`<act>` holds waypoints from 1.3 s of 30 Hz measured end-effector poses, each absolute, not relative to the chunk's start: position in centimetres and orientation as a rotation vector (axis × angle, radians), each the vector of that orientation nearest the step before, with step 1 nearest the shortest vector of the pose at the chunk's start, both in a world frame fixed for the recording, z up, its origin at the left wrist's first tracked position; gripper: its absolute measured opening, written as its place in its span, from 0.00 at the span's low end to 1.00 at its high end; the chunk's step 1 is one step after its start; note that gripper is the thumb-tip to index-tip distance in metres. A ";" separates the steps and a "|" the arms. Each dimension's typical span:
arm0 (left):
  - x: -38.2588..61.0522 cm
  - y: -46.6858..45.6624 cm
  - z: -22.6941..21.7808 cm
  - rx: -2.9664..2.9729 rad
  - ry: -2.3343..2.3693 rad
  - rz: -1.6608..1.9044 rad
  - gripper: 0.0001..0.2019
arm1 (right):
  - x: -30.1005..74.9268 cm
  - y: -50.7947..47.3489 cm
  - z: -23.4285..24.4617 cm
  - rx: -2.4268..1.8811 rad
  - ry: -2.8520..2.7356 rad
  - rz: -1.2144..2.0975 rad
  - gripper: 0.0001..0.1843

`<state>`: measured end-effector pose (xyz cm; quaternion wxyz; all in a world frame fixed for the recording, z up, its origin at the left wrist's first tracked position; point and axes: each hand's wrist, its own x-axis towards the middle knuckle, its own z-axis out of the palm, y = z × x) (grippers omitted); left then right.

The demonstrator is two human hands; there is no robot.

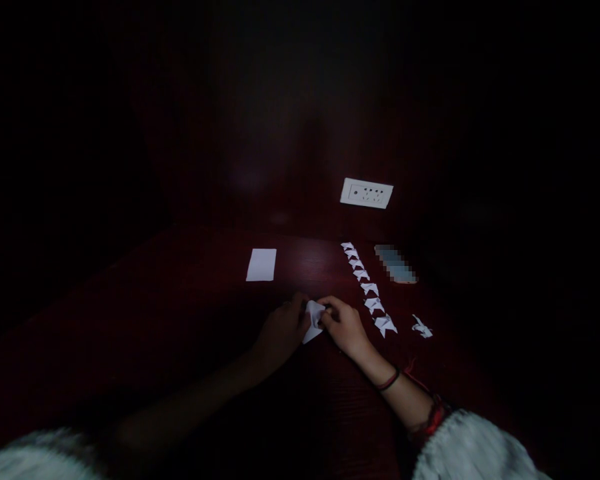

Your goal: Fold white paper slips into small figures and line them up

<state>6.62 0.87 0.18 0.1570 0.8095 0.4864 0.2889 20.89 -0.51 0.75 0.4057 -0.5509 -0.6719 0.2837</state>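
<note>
The room around me is very dark, with a dim patch of light on the wall (280,167) and a faint sheen on the dark red worktop (310,263). Taking the spot between my hands as the centre of the dial, a white socket panel (367,193) sits on the wall at one o'clock.

The small white paper (314,323) is at that centre, just above or on the worktop; I cannot tell whether it touches. My left grip (283,327) is closed on its nine o'clock edge, in shadow, so the exact finger placement is hard to make out. My right grip (345,323) is narrow, thumb and fingers pinching it from the three o'clock side. The paper looks bent, with a crease or hollow towards the right fingers.

I judge it to be nearly weightless, thin and pliable: it should take a crease readily but buckle or tear if squeezed hard or pulled apart. The edges and corners seem the best places to hold, with light fingertip pressure, leaving the middle free.

At ten o'clock lies a flat white sheet (261,265). A row of folded paper pieces (369,289) runs from one o'clock round to three. Beyond the row, a blurred-out, phone-like slab (396,265) lies at two o'clock, and a small crumpled white scrap (422,327) at three.
</note>
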 end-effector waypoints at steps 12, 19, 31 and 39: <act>6.6 1.4 -0.2 2.373 1.338 0.865 0.11 | 20.9 -0.5 0.6 -1.460 -1.697 0.704 0.11; 6.4 1.5 -0.3 2.363 1.261 0.889 0.09 | 20.9 -0.7 0.8 -1.448 -1.679 0.790 0.07; 6.2 1.0 0.1 2.275 1.296 0.925 0.07 | 20.9 -0.5 0.4 -1.400 -1.571 0.889 0.06; 6.6 0.4 0.6 2.252 1.215 1.053 0.09 | 20.9 -0.6 1.0 -1.309 -1.567 0.649 0.09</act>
